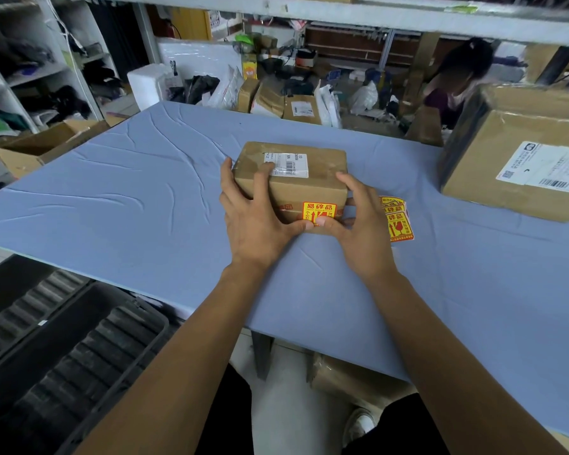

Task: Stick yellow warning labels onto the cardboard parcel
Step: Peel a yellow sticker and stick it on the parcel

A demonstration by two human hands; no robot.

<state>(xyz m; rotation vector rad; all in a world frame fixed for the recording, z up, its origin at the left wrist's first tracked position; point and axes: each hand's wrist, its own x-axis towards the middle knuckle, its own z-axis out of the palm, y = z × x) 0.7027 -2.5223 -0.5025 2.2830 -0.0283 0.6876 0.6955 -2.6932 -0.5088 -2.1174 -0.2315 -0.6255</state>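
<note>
Blue table (112, 192) | parcel (293, 178) gripped between both hands | thumbs pressing label (319, 211)

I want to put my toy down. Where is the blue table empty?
Left of the small parcel the blue table is bare. Crowded on the right: spare yellow labels and a big box.

Parcel (289, 178) sits mid-table (112, 198); spare labels (396, 218) lie just R of it (on table), larger box (513, 159) at far R.
</note>
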